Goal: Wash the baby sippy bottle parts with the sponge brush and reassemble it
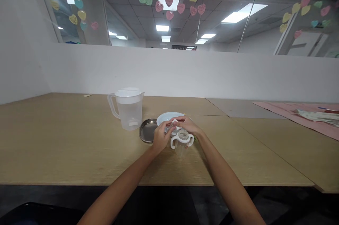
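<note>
Both of my hands meet over the table, gripping the small white and clear top of a baby bottle (175, 122) between their fingertips. My left hand (161, 135) is closed on its left side, and my right hand (187, 125) is closed on it from the right. Fingers cover much of this piece, so its exact shape is hard to make out. Just below my right hand stands a clear baby bottle (181, 149), upright and uncapped, with a white two-handled ring (182, 140) around its neck. Behind my hands lies a white plate (165, 116), partly hidden by them.
A round metal dish (147, 131) sits left of my left hand. Farther left stands a lidded, translucent plastic pitcher (130, 112). On the right, a pink cloth (293, 112) carries a pale packet (317, 116) and a pen. A white wall (169, 73) rises behind the table.
</note>
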`<state>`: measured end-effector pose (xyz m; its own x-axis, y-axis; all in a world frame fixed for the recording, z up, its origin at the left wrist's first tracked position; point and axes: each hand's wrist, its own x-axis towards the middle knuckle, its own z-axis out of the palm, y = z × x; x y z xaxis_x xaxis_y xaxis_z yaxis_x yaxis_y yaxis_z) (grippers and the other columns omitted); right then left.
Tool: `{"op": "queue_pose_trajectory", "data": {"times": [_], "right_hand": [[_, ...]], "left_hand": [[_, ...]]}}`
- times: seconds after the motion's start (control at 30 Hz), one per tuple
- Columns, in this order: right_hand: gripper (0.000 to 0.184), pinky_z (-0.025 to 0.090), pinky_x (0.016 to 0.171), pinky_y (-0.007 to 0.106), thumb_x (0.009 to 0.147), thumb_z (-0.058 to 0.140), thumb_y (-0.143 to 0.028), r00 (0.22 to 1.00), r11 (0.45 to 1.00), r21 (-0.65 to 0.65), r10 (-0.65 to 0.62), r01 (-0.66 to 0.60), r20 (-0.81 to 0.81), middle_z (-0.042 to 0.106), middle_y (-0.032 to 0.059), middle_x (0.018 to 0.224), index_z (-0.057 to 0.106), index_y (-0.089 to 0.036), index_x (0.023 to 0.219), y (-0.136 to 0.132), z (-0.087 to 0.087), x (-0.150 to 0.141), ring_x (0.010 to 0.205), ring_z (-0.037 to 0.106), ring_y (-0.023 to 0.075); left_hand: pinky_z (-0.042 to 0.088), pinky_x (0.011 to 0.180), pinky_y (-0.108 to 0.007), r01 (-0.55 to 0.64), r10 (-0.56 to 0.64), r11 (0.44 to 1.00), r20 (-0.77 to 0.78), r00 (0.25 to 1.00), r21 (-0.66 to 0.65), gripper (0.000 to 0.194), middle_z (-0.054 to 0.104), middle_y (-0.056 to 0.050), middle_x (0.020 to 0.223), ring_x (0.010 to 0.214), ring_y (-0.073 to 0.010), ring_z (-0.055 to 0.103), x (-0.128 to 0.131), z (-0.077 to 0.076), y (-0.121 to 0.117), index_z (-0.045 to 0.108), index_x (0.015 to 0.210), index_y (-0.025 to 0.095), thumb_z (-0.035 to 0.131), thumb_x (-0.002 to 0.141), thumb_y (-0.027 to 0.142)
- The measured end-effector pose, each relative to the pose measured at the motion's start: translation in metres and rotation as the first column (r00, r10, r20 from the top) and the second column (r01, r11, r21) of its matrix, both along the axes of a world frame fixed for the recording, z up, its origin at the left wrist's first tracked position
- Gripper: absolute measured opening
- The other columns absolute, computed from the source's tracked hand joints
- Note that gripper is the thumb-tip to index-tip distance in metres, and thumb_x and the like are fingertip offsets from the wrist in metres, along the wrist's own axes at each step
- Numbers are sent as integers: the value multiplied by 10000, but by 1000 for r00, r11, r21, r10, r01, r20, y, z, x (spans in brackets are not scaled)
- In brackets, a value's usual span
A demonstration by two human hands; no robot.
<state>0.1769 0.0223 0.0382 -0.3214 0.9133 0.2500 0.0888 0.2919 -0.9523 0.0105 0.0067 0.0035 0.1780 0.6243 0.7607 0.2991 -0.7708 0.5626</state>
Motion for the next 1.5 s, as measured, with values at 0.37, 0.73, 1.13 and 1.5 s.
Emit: {"op": "queue_pose_trajectory", "data": {"times": [0.37, 0.73, 1.13, 1.5], "right_hand": [[415, 456, 775, 307, 639, 742, -470, 998, 1000, -26, 11, -13, -69, 705, 64, 893, 732, -155, 910, 5, -7, 4, 830, 616, 201], [455, 425, 573, 241, 597, 753, -508, 980, 999, -40, -44, 37, -194, 671, 38, 738, 731, -163, 892, 5, -6, 2, 619, 563, 134], [436, 385, 548, 218, 590, 757, -445, 980, 988, 31, -148, 154, -136, 641, 9, 794, 709, -206, 952, 3, -2, -5, 640, 507, 106], [531, 396, 519, 246, 551, 748, -492, 850, 857, 74, -488, 510, -199, 617, 21, 783, 675, -183, 976, 26, -11, 18, 590, 487, 113]], "left_hand": [[501, 820, -309, 16, -16, 999, -9, 1000, 39, 223, 708, -53, 992, 894, -182, 656, -3, -1, 8, 653, 1006, 197, 524, 880, 329], [514, 831, -316, -11, 9, 1000, 82, 997, 17, 280, 714, -45, 998, 906, -191, 664, -3, 3, 2, 657, 1039, 211, 497, 888, 383], [473, 910, -405, -143, 152, 963, -23, 988, 229, 256, 700, -60, 1042, 983, -214, 638, -3, -1, 3, 642, 1075, 239, 483, 905, 344], [487, 909, -381, -286, 277, 954, 94, 956, 89, 177, 659, -40, 1030, 968, -197, 615, -16, 3, 21, 683, 936, 239, 592, 793, 187]]}}
